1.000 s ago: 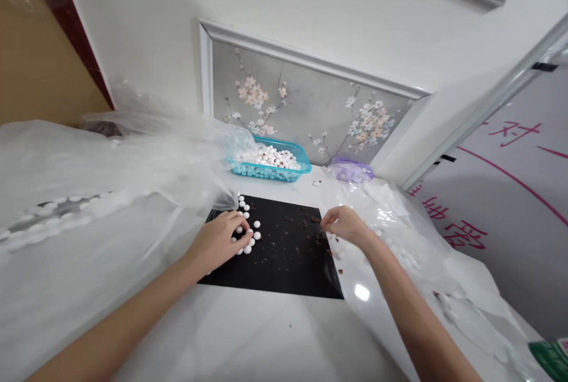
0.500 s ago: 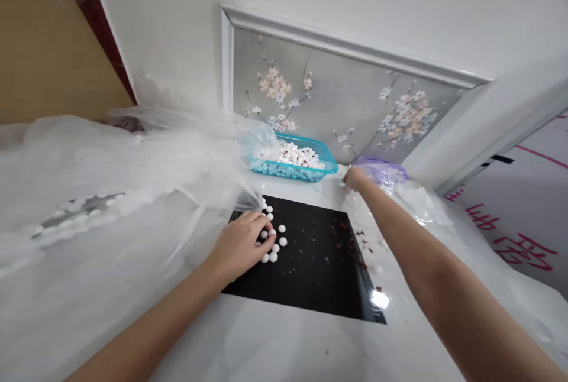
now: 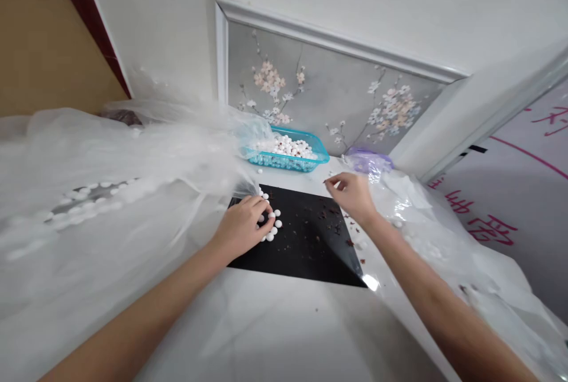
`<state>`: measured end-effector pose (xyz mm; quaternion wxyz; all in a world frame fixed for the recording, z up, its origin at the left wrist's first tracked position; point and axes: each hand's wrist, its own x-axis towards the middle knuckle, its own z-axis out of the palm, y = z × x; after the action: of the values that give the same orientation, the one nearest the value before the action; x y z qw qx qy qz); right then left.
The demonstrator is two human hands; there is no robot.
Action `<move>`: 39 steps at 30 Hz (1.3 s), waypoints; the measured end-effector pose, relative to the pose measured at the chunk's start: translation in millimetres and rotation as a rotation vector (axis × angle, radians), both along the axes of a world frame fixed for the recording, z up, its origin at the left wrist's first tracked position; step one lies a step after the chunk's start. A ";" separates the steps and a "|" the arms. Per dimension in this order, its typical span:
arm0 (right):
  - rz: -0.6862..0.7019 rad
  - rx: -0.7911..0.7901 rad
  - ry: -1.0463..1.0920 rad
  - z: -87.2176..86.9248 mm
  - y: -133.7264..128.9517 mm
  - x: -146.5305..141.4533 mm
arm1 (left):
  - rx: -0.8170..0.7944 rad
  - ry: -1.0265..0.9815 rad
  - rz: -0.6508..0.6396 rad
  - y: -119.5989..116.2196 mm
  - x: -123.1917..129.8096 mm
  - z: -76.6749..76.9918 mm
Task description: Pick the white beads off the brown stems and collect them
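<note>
**As two bare hands worked over a black mat, loose white beads gathered at its edge**

A white counter (image 3: 284, 323) carried bunched clear plastic sheeting (image 3: 110, 157) on both sides, with a black mat (image 3: 306, 240) between. Beyond the mat stood a teal basket (image 3: 288, 160) heaped with white beads (image 3: 290, 148). The left hand (image 3: 243, 229) curled its fingers (image 3: 266, 216) over loose beads (image 3: 271, 231), touching them at the mat's left edge. The right hand (image 3: 350, 196) hovered above the mat, fingertips nearly pinched; whether they held anything could not be told. Dark crumbs (image 3: 331, 222) speckled the mat.

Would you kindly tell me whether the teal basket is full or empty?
Not empty: the teal basket holds a heap of small white balls.
</note>
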<state>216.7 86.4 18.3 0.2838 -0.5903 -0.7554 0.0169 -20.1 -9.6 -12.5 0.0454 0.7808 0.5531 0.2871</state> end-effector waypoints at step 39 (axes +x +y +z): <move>0.342 0.385 0.544 -48.2 -99.3 -63.2 | -0.673 -1.478 -0.035 -13.4 37.7 2.1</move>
<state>153.5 -12.9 -30.0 0.5729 -0.3655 -0.7294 0.0781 17.6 -23.0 -10.3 0.6359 0.3424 0.4246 0.5460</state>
